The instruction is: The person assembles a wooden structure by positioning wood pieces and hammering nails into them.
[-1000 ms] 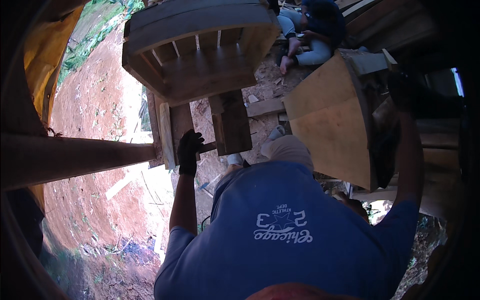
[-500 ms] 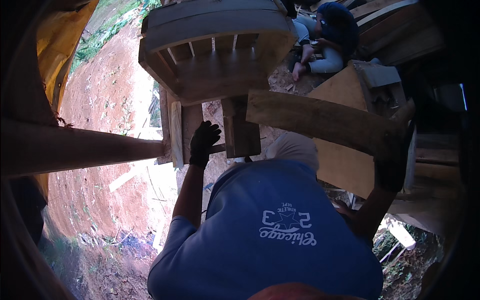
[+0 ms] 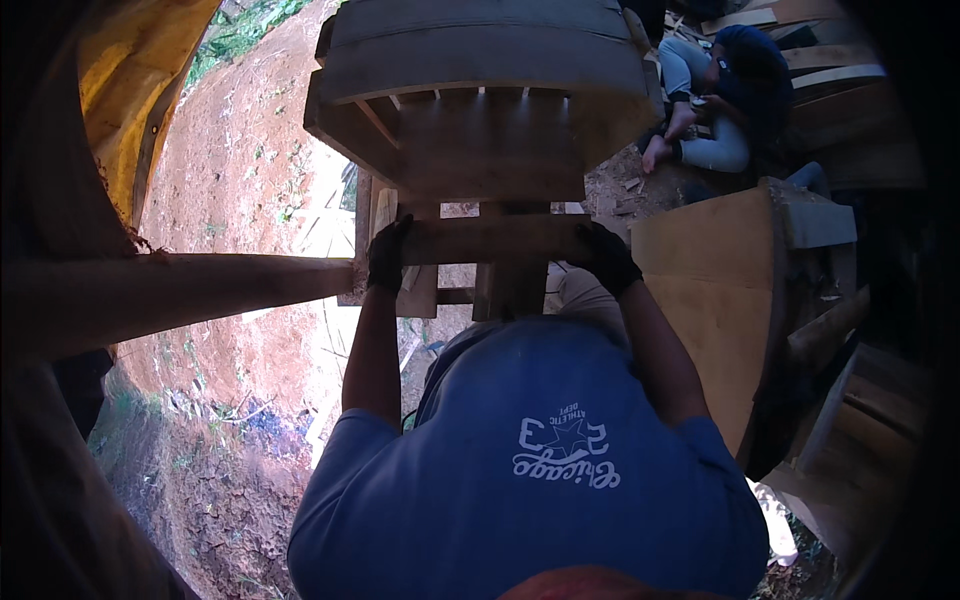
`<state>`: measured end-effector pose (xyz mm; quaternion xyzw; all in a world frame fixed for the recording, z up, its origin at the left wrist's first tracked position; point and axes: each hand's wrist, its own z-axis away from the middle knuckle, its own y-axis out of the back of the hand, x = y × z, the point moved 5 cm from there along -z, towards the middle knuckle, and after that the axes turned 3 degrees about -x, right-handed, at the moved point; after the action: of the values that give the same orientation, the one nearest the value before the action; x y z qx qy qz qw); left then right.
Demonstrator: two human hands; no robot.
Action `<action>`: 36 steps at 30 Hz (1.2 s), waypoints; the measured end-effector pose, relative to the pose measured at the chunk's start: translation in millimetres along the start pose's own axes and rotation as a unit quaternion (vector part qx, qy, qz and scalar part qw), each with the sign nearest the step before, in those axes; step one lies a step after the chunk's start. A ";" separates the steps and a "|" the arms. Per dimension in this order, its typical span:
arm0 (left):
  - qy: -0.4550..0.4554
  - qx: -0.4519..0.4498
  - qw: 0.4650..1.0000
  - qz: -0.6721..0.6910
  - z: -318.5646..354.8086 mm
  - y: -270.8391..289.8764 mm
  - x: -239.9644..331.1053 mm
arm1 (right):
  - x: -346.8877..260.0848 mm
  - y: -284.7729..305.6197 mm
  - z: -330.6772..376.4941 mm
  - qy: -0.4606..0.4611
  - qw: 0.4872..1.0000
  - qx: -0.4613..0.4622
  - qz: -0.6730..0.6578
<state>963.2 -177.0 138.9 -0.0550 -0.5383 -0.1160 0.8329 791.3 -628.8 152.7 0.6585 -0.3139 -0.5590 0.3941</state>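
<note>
- A short wooden plank (image 3: 495, 238) is held level at the centre of the frame, just below the wooden frame structure (image 3: 480, 100) that fills the upper centre.
- The plank is laid across the upright wooden post (image 3: 515, 285) under that structure; whether it is seated against the post or only pressed to it cannot be told.
- The left end of the plank is gripped by the left hand (image 3: 388, 255) in a dark glove, fingers wrapped around the wood.
- The right end is gripped by the right hand (image 3: 605, 258), also gloved, fingers closed over the plank's edge.
- Both forearms rise from the blue shirt (image 3: 540, 460) in the lower centre.
- A thick round log (image 3: 170, 300) runs in from the left edge and ends just beside the left hand.
- A large plywood panel (image 3: 710, 300) stands at the right, near the right forearm.
- A seated person (image 3: 720, 110) is seen at the upper right, well apart from the work, among stacked boards.
- Bare red earth (image 3: 230, 180) lies far below at the left, so the work appears to be done at height.
- Risk: the plank is judged to be carried by the two grips alone; a slackened grip would let one end tip and drop.
- Risk: a glove could be pinched between plank and log if the plank slides left.
- Risk: a fallen piece could strike anyone on the ground beneath.
</note>
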 end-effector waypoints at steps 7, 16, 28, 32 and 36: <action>0.004 0.076 0.997 -0.033 -10.5 -33.5 35.9 | 36.6 -31.4 -24.1 -0.189 0.930 -0.008 -0.314; -0.078 0.098 0.972 -0.198 -35.3 -24.4 12.7 | 44.3 -47.8 -21.6 -0.249 0.852 0.066 -0.457; -0.049 0.075 0.900 -0.427 -43.3 -29.6 30.8 | 57.3 -40.5 -36.0 -0.240 0.886 0.074 -0.389; -0.063 0.053 0.871 -0.483 -46.2 -20.9 22.2 | 70.8 -61.4 -36.2 -0.313 0.780 0.073 -0.537; 0.073 0.091 0.943 -0.311 -42.4 -26.3 30.7 | 41.7 -40.0 -43.8 -0.478 0.497 0.090 -0.719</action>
<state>1006.1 -215.8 148.4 0.1997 -0.4742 -0.3240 0.7939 840.8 -637.4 100.3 0.3212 0.0788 -0.8476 -0.4149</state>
